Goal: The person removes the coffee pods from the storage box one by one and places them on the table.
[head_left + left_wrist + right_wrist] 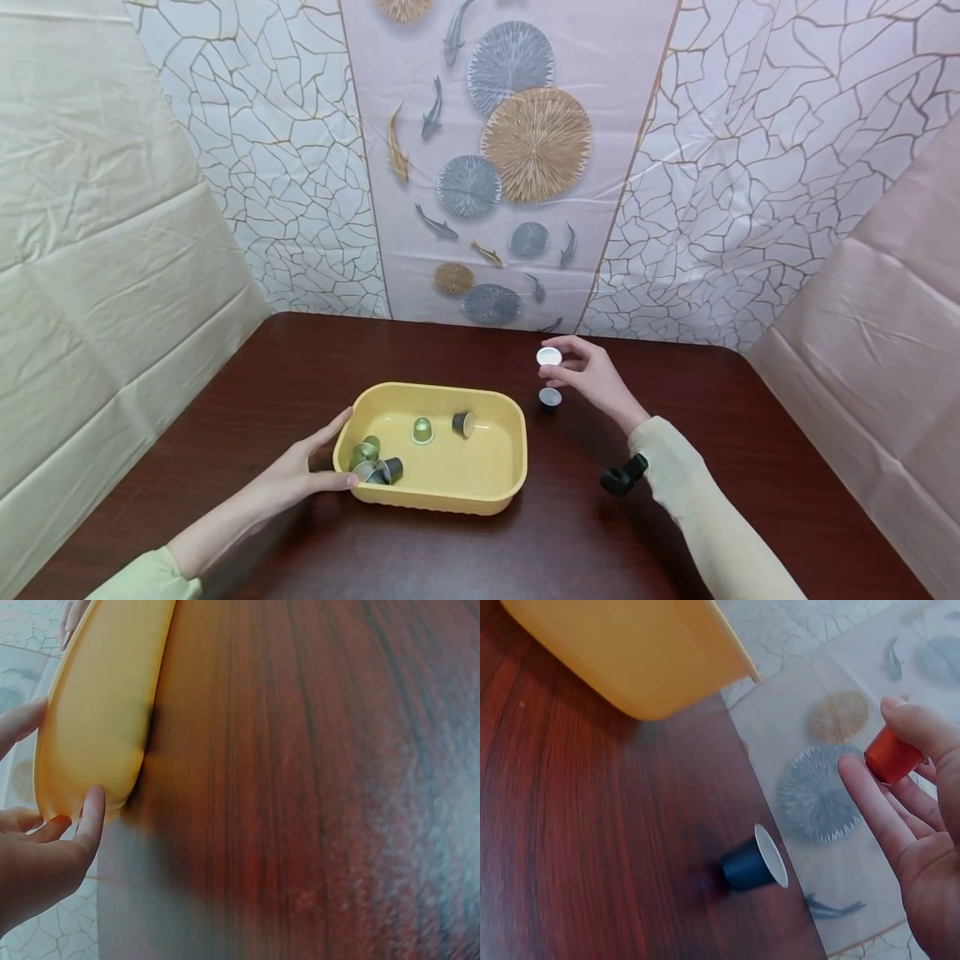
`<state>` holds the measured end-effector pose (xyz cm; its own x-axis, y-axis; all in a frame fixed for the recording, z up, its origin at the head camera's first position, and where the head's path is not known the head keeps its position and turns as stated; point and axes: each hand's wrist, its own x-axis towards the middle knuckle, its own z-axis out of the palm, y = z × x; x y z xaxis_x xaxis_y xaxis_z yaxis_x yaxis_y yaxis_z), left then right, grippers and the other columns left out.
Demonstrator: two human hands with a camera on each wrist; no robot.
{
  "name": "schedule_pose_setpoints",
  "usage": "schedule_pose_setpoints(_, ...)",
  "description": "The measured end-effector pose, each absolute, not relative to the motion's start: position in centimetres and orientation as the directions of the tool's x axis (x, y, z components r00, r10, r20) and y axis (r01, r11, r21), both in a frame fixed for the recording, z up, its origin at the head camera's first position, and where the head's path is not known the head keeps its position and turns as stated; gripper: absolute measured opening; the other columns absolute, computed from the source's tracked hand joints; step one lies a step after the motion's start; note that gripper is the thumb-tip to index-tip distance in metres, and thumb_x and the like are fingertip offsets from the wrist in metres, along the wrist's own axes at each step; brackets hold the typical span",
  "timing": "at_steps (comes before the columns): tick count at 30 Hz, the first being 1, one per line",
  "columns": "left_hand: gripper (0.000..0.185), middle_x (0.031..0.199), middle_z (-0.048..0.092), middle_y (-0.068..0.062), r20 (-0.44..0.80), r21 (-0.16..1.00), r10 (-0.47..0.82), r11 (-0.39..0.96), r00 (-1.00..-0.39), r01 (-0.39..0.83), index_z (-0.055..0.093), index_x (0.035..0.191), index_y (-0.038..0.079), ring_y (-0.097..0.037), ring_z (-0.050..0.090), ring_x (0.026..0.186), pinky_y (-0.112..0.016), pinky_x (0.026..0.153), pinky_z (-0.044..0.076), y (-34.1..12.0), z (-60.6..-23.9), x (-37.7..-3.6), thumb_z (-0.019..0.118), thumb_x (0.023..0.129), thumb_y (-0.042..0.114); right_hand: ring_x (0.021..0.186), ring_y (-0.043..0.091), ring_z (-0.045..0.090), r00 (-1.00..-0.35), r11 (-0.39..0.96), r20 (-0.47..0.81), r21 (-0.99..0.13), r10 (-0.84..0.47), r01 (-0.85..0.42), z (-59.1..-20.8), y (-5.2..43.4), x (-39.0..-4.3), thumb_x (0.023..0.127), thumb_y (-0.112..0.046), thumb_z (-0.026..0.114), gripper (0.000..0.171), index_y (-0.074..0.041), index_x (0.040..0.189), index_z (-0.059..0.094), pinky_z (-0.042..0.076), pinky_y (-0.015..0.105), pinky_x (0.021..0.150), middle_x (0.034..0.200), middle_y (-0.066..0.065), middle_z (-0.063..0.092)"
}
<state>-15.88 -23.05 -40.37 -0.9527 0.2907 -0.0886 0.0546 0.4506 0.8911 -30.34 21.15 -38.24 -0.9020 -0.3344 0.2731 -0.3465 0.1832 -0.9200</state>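
Right hand lifts a red capsule; left hand steadies the yellow tray.
Right hand [592, 377] pinches the red capsule [891, 754] between thumb and fingertips, foil end showing, above the worktop [750, 450] right of the yellow tray [480, 498]. Left hand [300, 475], fingers straight, presses the tray's near-left corner, likely bracing it. A dark capsule [550, 397] stands just below the right hand; several capsules lie inside the tray.

A small red capsule [891, 755] with a white foil face, held aloft, tilted, above a dark capsule [754, 862] upright on the table.

Capsules [422, 431] lie in the tray [450, 498]; another capsule [550, 397] stands just right.
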Motion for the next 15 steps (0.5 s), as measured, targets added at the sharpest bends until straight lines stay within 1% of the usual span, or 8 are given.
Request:
schedule_pose_setpoints(4,0.098,0.163,0.026,-0.016,-0.095,0.888,0.286,0.457,-0.954,0.049,0.018,0.159,0.029,-0.040,0.041,0.140,-0.058,0.107,0.033,-23.1,-40.3,-15.9,0.079,0.082,0.028,0.087,0.012,0.074,-0.907,0.168,0.274,-0.926,-0.319,-0.339,-38.5,22.1,-30.3,0.087,-0.006,0.074,0.043,0.000,0.127,0.057,0.057,0.047,0.080,0.107,0.002,0.064)
schedule_pose_setpoints(8,0.098,0.164,0.025,-0.016,-0.097,0.886,0.285,0.461,-0.954,0.048,0.019,0.159,0.030,-0.040,0.041,0.140,-0.059,0.107,0.033,-23.0,-40.3,-15.9,0.079,0.082,0.028,0.085,0.012,0.074,-0.912,0.170,0.271,-0.928,-0.308,-0.333,-38.8,22.9,-30.2,0.087,-0.003,0.073,0.044,0.002,0.127,0.055,0.057,0.050,0.080,0.105,0.000,0.063)
schedule_pose_setpoints(11,0.098,0.164,0.025,-0.015,-0.093,0.886,0.285,0.461,-0.954,0.052,0.019,0.159,0.030,-0.040,0.041,0.139,-0.059,0.107,0.033,-23.0,-40.3,-15.8,0.079,0.082,0.028,0.084,0.010,0.074,-0.922,0.210,0.266,-0.921,-0.282,-0.330,-39.0,23.3,-30.1,0.086,-0.006,0.075,0.044,0.001,0.126,0.057,0.058,0.047,0.077,0.104,0.000,0.064)
schedule_pose_setpoints(15,0.097,0.164,0.025,-0.015,-0.090,0.887,0.287,0.459,-0.954,0.054,0.018,0.159,0.029,-0.040,0.041,0.140,-0.059,0.107,0.033,-23.0,-40.2,-15.8,0.078,0.083,0.027,0.083,0.005,0.071,-0.935,0.298,0.261,-0.897,-0.239,-0.327,-39.3,23.9,-30.0,0.084,-0.011,0.078,0.045,-0.002,0.125,0.060,0.060,0.038,0.070,0.105,-0.001,0.066)
